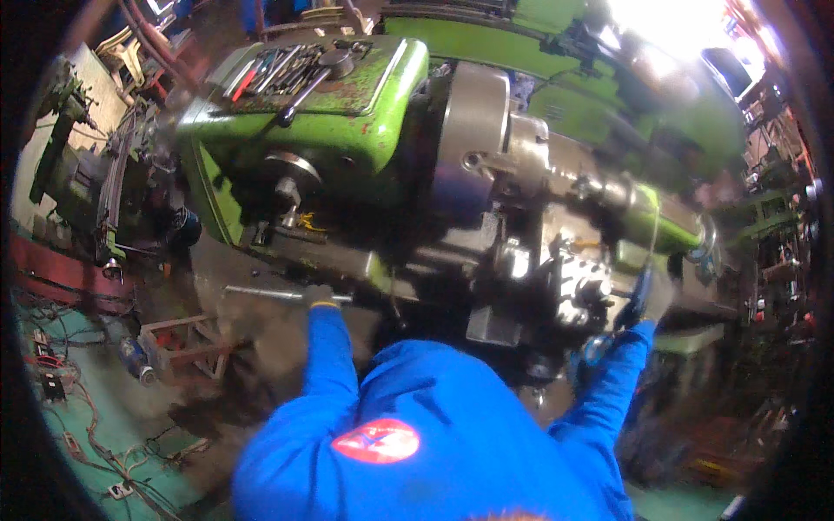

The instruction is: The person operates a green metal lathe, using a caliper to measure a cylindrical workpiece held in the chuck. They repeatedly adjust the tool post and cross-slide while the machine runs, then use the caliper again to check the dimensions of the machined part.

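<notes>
My left hand [321, 295], in a dark glove with a yellow cuff edge, is closed round a straight metal bar [261, 293] at the front of a green lathe. The bar lies nearly level and sticks out on both sides of the fist. My right hand [658, 295], in a greyish glove, is at the tailstock [673, 217], by the lower end of a thin upright lever [654, 227]. Blur and dark blue material hide its fingers. Between my hands stand the large chuck [473, 108], a bright metal workpiece [569, 169] and the tool post [578, 291].
Several wrenches and hand tools [282, 71] lie on the green headstock [373, 122], whose long lever [306, 97] juts forward. A rusty metal frame [187, 343], a blue motor [135, 358] and loose cables [122, 460] are on the floor at left. Another machine [104, 191] stands far left.
</notes>
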Action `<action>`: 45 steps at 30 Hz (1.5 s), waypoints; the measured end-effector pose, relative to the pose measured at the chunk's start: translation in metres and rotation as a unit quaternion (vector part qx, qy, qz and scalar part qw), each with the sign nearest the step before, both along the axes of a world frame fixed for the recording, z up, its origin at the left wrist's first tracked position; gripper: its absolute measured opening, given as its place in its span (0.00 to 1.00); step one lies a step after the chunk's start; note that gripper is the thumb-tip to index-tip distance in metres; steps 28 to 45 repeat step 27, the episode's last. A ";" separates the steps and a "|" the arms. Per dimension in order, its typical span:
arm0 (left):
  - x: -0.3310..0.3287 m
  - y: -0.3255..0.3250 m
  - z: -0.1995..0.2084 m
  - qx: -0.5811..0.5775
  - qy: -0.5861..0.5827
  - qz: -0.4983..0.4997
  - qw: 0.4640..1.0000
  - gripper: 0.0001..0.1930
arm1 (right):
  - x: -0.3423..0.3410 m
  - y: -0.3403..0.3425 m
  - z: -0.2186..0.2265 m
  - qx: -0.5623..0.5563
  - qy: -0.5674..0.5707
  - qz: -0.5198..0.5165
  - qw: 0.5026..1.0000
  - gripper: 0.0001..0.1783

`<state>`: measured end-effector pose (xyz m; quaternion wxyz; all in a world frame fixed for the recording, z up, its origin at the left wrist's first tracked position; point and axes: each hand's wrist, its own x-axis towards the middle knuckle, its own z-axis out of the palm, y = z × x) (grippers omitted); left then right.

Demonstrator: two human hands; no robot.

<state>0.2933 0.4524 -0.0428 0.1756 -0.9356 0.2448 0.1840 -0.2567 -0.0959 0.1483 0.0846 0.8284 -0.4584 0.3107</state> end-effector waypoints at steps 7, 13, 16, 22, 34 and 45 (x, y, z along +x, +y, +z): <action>0.006 -0.026 0.089 -0.291 -0.014 0.233 0.928 0.12 | -0.016 -0.019 -0.024 0.191 -0.207 0.020 0.959 0.16; -0.021 -0.050 0.199 -0.895 0.037 0.270 0.354 0.14 | -0.005 0.033 0.053 0.082 -0.419 -0.063 0.902 0.20; -0.066 -0.066 0.286 -0.858 0.023 0.193 0.475 0.14 | 0.006 0.072 0.118 -0.005 -0.536 0.035 0.844 0.25; -0.120 -0.112 0.345 -0.763 0.121 0.028 0.634 0.18 | 0.066 0.149 0.181 -0.043 -0.513 0.219 0.829 0.34; -0.175 -0.202 0.363 -0.596 0.182 -0.362 0.693 0.31 | 0.041 0.180 0.194 -0.176 -0.277 0.146 0.933 0.42; -0.175 -0.202 0.363 -0.596 0.182 -0.362 0.693 0.31 | 0.041 0.180 0.194 -0.176 -0.277 0.146 0.933 0.42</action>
